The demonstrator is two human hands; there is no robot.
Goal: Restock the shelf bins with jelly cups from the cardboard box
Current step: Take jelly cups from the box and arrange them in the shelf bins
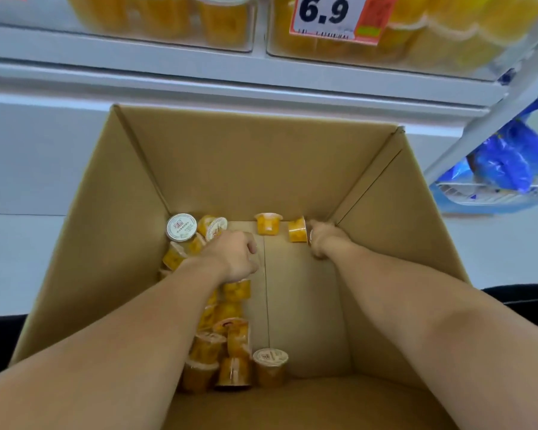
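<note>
An open cardboard box stands below the shelf, and both my arms reach down into it. Several orange jelly cups lie piled along its left side. More lie in the far left corner, one showing its white lid. My left hand sits on this pile with its fingers curled round a cup that it mostly hides. My right hand is in the far right corner and grips a cup, of which only the lid edge shows. Two more cups lie just left of my right hand.
Above the box, clear shelf bins hold orange jelly cups, and the right bin carries a "6.9" price tag. Blue packets lie in a wire basket at the right. The box's right half shows bare cardboard floor.
</note>
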